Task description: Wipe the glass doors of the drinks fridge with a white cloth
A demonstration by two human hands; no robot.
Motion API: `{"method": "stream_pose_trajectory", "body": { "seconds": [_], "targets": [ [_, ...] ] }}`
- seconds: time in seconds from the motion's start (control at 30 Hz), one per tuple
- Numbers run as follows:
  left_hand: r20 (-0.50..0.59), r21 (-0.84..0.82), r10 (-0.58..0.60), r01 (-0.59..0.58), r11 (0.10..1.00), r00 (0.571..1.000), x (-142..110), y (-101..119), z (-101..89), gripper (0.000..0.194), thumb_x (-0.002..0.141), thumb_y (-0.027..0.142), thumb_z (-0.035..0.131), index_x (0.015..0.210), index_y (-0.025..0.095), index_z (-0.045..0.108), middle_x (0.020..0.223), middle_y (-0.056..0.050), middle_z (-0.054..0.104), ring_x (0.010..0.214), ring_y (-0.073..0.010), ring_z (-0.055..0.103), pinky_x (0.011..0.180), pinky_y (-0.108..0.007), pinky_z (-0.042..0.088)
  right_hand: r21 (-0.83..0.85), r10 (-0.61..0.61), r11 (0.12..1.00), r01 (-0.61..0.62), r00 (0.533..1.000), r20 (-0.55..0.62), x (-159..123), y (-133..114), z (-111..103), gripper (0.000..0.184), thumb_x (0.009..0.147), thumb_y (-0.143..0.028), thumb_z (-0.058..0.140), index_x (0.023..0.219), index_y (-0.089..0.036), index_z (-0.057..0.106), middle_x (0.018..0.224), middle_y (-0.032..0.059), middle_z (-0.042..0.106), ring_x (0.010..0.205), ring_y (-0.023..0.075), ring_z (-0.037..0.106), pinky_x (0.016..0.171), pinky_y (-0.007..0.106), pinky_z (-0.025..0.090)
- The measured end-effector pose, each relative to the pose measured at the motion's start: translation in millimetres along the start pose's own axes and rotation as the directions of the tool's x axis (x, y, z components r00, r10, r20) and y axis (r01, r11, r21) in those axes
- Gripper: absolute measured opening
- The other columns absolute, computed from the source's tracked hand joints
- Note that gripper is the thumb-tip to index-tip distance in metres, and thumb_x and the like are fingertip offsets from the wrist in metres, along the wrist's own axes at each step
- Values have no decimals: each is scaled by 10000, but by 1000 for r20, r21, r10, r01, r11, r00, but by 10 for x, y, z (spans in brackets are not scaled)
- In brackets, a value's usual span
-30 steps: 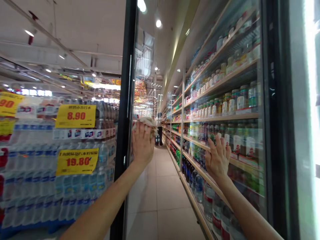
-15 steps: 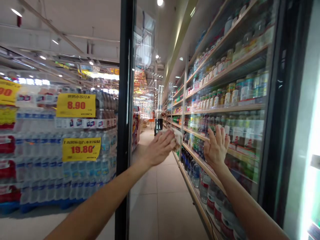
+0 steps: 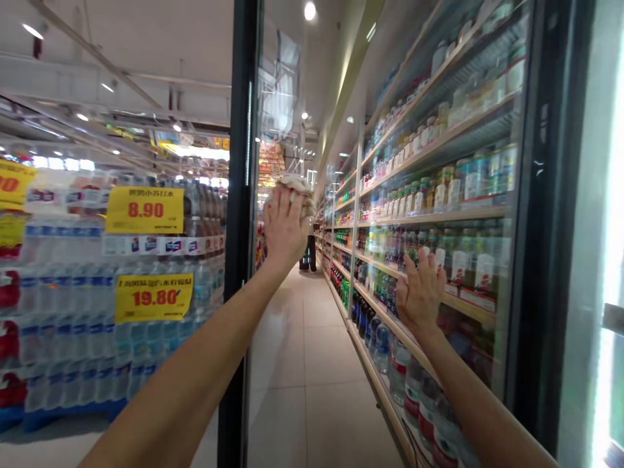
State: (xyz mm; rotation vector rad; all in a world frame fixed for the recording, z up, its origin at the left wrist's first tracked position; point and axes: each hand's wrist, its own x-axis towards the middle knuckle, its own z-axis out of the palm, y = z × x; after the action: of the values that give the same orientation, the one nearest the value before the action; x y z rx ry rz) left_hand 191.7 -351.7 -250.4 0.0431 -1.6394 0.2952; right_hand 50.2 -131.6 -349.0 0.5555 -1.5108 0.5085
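Note:
Pressed against the glass door (image 3: 326, 364) is a crumpled whitish cloth (image 3: 296, 184), with my left hand (image 3: 285, 224) laid over it, fingers pointing up. The cloth shows above and to the right of the fingertips. My right hand (image 3: 420, 292) rests spread on the same pane, farther right and lower, holding nothing. Through or on the glass around it, shelves of bottled drinks (image 3: 453, 195) appear. A dark door frame (image 3: 240, 195) borders the pane on the left, and another dark upright edges it on the right.
On the left, stacked packs of bottled water (image 3: 73, 351) carry yellow price signs (image 3: 145, 210). A tiled aisle floor (image 3: 287, 325) runs into the distance, where a person in dark trousers (image 3: 309, 252) stands. A bright light strip (image 3: 604, 383) glows at far right.
My left hand has moved up and to the left across the glass with the cloth, its fingers turning upward. My right hand stays nearly in place.

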Motion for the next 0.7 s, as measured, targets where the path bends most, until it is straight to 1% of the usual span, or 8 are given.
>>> {"method": "stream_pose_trajectory", "body": {
  "seconds": [0.07, 0.23, 0.33, 0.4, 0.47, 0.53, 0.6, 0.7],
  "targets": [
    [22, 11, -8, 7, 1000, 1000, 17, 48, 17, 469, 840, 245, 397, 1303, 195, 344, 1442, -94, 269, 1370, -239, 90, 1112, -485, 129, -1, -3, 1000, 3, 1000, 0, 0, -4, 0, 469, 851, -287, 396, 1311, -193, 397, 1421, 127, 324, 1338, 258, 231, 1052, 490, 206],
    [160, -77, 449, -442, 893, 879, -114, 197, 48, 405, 868, 267, 371, 1272, 298, 374, 1386, 7, 385, 1340, -145, 217, 1095, -386, 229, 12, -2, 1000, 2, 1000, -1, -6, -2, 0, 497, 843, -275, 410, 1334, -209, 367, 1427, 123, 315, 1335, 260, 240, 1052, 491, 205],
    [22, 15, 118, -118, 993, 993, 37, 2, 11, 428, 868, 253, 353, 1295, 221, 355, 1424, -84, 311, 1360, -217, 151, 1089, -485, 193, 24, 1, 1000, -1, 1000, 5, -16, 4, 4, 514, 841, -263, 403, 1350, -228, 341, 1439, 111, 294, 1338, 265, 232, 1055, 499, 199],
    [-31, 52, -48, 49, 997, 998, 62, -67, 3, 442, 858, 260, 375, 1292, 174, 365, 1423, -130, 299, 1361, -254, 135, 1079, -506, 194, 26, 6, 1000, -6, 1000, 9, -21, 5, 8, 517, 840, -265, 401, 1352, -232, 338, 1441, 108, 291, 1339, 270, 228, 1055, 507, 193],
    [35, 45, 105, -106, 993, 994, -53, -11, 17, 423, 856, 259, 386, 1273, 194, 396, 1413, -113, 325, 1359, -255, 146, 1079, -489, 205, 24, 10, 1000, -10, 1000, 11, -21, 1, 9, 514, 842, -270, 403, 1350, -228, 341, 1439, 110, 295, 1339, 269, 229, 1055, 508, 191],
    [134, -22, 412, -413, 910, 901, -212, 90, 36, 398, 860, 253, 387, 1257, 264, 411, 1394, -41, 372, 1351, -206, 188, 1087, -434, 220, 18, 3, 1000, -3, 1000, 2, -17, -4, 6, 505, 847, -274, 404, 1346, -216, 349, 1434, 120, 302, 1340, 266, 228, 1055, 502, 196],
    [190, -57, 522, -521, 851, 831, -262, 118, 31, 396, 860, 259, 393, 1255, 291, 406, 1390, -7, 381, 1344, -180, 210, 1089, -407, 228, 10, -1, 1000, 1, 1000, -7, -12, -6, 2, 494, 850, -277, 406, 1337, -204, 363, 1425, 128, 317, 1339, 265, 231, 1052, 496, 204],
    [98, 45, 187, -192, 980, 978, -80, 6, -22, 416, 856, 253, 390, 1271, 230, 389, 1406, -73, 345, 1348, -230, 195, 1079, -473, 218, 7, -1, 1000, 1, 1000, -14, -9, 0, 3, 493, 847, -279, 414, 1332, -204, 371, 1421, 127, 325, 1333, 267, 245, 1049, 494, 213]
  ]
}}
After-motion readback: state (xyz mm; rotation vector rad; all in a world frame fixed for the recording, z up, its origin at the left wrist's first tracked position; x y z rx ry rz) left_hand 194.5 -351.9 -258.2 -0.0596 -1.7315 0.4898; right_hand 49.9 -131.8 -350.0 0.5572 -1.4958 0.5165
